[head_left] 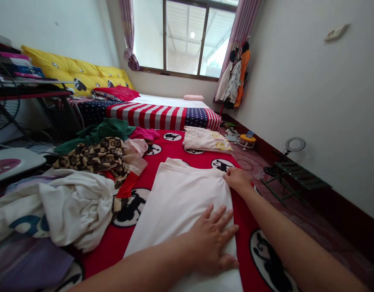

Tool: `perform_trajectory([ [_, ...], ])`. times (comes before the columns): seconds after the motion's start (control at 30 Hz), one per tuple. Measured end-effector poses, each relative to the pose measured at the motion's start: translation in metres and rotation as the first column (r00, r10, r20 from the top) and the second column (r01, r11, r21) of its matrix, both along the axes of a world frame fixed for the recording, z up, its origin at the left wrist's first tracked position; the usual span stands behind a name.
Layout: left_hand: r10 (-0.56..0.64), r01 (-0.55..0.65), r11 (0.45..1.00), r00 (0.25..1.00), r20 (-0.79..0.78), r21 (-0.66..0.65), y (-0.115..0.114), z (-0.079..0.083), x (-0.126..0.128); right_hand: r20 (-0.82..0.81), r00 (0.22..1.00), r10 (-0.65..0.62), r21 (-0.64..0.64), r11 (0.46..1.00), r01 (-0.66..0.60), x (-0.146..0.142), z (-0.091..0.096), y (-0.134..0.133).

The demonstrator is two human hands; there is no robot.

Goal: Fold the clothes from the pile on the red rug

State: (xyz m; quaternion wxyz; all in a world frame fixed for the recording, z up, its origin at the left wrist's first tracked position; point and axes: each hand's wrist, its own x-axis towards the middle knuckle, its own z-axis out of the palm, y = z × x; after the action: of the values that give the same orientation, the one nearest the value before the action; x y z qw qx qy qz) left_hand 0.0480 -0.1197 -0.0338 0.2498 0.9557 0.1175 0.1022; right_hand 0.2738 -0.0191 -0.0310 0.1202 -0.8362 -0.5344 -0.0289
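A white shirt [171,202], folded into a long panel, lies on the red bedspread [102,259] in front of me. My left hand [213,239] rests flat on the cloth near its right edge, fingers spread. At the far right corner of the shirt, my right hand [238,179] pinches the edge between thumb and fingers. Farther back is a folded cream garment [205,139] with yellow prints.
Heaped clothes sit on the left: a white garment [80,202], a brown checkered one [98,158] and a green one [110,129]. A dark green folding stool [299,175] and a ring light [295,144] stand on the right. Behind is a flag-patterned bed [150,115].
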Motion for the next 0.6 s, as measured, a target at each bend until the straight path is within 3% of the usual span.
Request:
perform_trajectory([
  [0.07,-0.059,0.065,0.994,0.996,0.064,-0.088,0.014,0.005,0.0,-0.008,1.0,0.0,-0.006,1.0,0.0,-0.001,0.007,0.004],
  [0.1,-0.031,0.047,0.987,0.994,0.105,-0.153,0.026,0.009,-0.002,-0.011,1.0,0.007,0.016,1.0,-0.007,-0.002,0.008,0.003],
  [0.13,0.05,-0.019,0.976,0.989,0.142,-0.217,0.04,0.013,-0.007,-0.016,1.0,0.017,0.059,0.998,-0.016,-0.003,0.008,0.001],
  [0.17,0.23,-0.179,0.947,0.957,0.176,-0.265,0.055,0.018,-0.013,-0.026,0.999,0.024,0.115,0.993,-0.021,-0.006,0.006,-0.003],
  [0.2,0.459,-0.401,0.875,0.864,0.207,-0.27,0.072,0.022,-0.022,-0.041,0.999,0.026,0.174,0.985,-0.019,-0.009,0.002,-0.008],
  [0.27,0.779,-0.78,0.612,0.565,0.274,-0.131,0.103,0.025,-0.044,-0.079,0.997,0.009,0.251,0.968,0.011,-0.017,-0.008,-0.02],
  [0.3,0.857,-0.882,0.468,0.44,0.269,-0.049,0.116,0.023,-0.055,-0.094,0.996,0.003,0.264,0.964,0.022,-0.021,-0.013,-0.025],
  [0.33,0.905,-0.933,0.361,0.351,0.242,0.004,0.127,0.02,-0.066,-0.103,0.995,0.004,0.272,0.962,0.024,-0.025,-0.018,-0.03],
  [0.37,0.933,-0.956,0.292,0.293,0.21,0.033,0.136,0.015,-0.075,-0.103,0.995,0.013,0.281,0.96,0.017,-0.028,-0.021,-0.033],
  [0.4,0.945,-0.961,0.271,0.275,0.177,0.047,0.142,0.01,-0.082,-0.093,0.995,0.032,0.295,0.955,-0.003,-0.031,-0.024,-0.035],
  [0.53,0.931,-0.944,0.329,0.328,0.161,0.02,0.154,-0.011,-0.091,0.001,0.986,0.166,0.35,0.924,-0.156,-0.035,-0.027,-0.035],
  [0.6,0.935,-0.948,0.319,0.311,0.173,-0.02,0.157,-0.017,-0.09,-0.005,0.986,0.168,0.353,0.922,-0.156,-0.033,-0.029,-0.032],
])
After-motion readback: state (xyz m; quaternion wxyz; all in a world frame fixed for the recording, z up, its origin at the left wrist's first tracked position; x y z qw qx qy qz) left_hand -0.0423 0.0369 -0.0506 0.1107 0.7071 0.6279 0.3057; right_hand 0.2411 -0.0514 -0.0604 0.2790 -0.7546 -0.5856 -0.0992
